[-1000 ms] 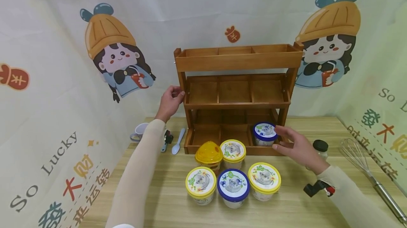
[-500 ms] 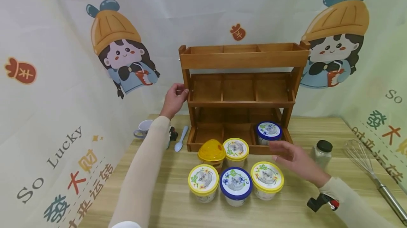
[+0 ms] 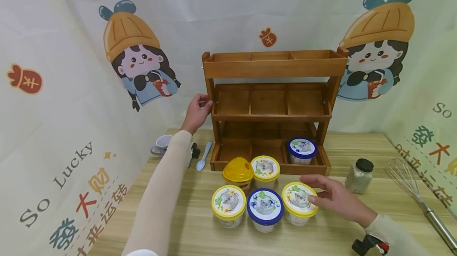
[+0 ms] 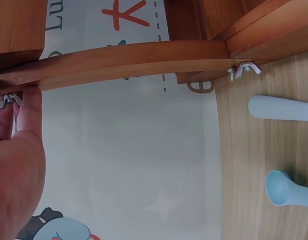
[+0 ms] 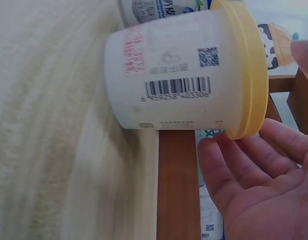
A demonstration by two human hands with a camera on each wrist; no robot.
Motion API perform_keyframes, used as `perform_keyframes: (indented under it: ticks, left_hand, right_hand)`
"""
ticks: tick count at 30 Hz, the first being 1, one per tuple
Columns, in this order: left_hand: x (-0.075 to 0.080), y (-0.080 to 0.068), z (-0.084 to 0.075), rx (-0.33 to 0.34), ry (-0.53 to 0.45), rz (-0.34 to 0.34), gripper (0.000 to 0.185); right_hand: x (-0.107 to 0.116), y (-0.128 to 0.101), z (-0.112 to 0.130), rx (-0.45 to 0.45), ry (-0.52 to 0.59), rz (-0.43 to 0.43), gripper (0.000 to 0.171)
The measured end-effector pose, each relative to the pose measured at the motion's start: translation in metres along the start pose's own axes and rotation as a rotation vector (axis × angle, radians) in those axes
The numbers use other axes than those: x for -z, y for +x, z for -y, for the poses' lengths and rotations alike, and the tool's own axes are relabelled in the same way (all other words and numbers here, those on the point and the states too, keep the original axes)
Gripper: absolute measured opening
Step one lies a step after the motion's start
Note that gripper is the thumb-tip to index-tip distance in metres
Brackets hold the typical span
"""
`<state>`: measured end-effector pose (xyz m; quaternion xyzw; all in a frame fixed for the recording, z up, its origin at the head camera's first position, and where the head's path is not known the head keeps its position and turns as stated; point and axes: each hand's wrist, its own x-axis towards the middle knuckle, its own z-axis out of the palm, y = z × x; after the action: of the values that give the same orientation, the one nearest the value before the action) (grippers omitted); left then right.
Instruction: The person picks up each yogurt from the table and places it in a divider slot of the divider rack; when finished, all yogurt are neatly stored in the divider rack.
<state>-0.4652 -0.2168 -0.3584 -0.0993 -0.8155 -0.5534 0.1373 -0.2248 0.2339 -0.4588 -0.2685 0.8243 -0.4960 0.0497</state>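
My left hand (image 3: 197, 112) holds the left upright of a brown wooden tiered rack (image 3: 275, 68). In the left wrist view its fingers reach the upright beside a metal wing nut (image 4: 10, 99). Relaxed and spread, my right hand (image 3: 339, 198) is at the right side of a white tub with a yellow lid (image 3: 299, 199). The right wrist view has the fingers just under the lid edge of this tub (image 5: 174, 70), the thumb off to the side. Left of it stand a blue-lidded tub (image 3: 265, 207) and another yellow-lidded tub (image 3: 229, 201).
A blue-lidded tub (image 3: 302, 149) sits in the rack's bottom right compartment. Before the rack are a yellow-lidded tub (image 3: 265, 167) and an orange domed container (image 3: 238, 170). A jar (image 3: 359, 176) and whisk (image 3: 417, 192) lie right; a mug (image 3: 163, 143) and spoon (image 3: 204, 157) left.
My right hand has come away from the blue-lidded tub in the rack and moved toward me, to the front right yellow-lidded tub. The left hand has stayed at the upright.
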Motion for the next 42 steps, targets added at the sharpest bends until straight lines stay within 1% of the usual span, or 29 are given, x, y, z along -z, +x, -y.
perform_keyframes:
  ticks: [4, 10, 12, 16, 19, 23, 26, 30, 33, 38, 42]
  left_hand:
    - [-0.002, -0.001, 0.001, -0.011, 0.005, 0.004, 0.036]
    - [-0.002, -0.003, 0.001, -0.030, 0.039, -0.014, 0.036]
    - [-0.002, -0.001, 0.000, -0.041, 0.057, -0.015, 0.036]
    - [-0.004, -0.001, 0.002, -0.056, 0.081, 0.000, 0.037]
    - [-0.005, -0.001, 0.002, -0.054, 0.089, 0.008, 0.037]
    - [-0.003, -0.002, 0.001, -0.053, 0.070, 0.006, 0.035]
    - [-0.001, -0.003, 0.000, -0.054, 0.058, 0.004, 0.036]
    - [0.001, -0.001, -0.001, -0.042, 0.070, -0.003, 0.036]
    - [0.001, -0.001, -0.001, -0.038, 0.071, -0.010, 0.035]
    - [0.000, 0.001, -0.001, -0.046, 0.077, 0.000, 0.036]
    - [-0.001, 0.001, -0.001, -0.045, 0.077, -0.002, 0.035]
  right_hand:
    - [-0.002, -0.006, -0.001, -0.029, 0.011, 0.014, 0.061]
    - [-0.003, -0.009, 0.000, -0.001, 0.045, 0.060, 0.084]
    - [-0.003, -0.008, -0.001, -0.005, 0.031, 0.060, 0.088]
    - [-0.001, -0.009, -0.006, -0.026, -0.015, 0.034, 0.085]
    - [0.001, -0.009, -0.007, -0.032, -0.036, 0.018, 0.081]
    - [0.003, -0.008, -0.003, -0.010, -0.054, -0.007, 0.079]
    - [0.007, -0.008, 0.001, 0.008, -0.090, -0.040, 0.077]
    - [0.014, -0.006, 0.005, 0.017, -0.157, -0.099, 0.075]
    - [0.019, -0.004, 0.008, 0.029, -0.184, -0.143, 0.075]
    - [0.025, 0.002, 0.016, 0.054, -0.173, -0.191, 0.074]
    - [0.030, 0.008, 0.023, 0.043, -0.157, -0.215, 0.073]
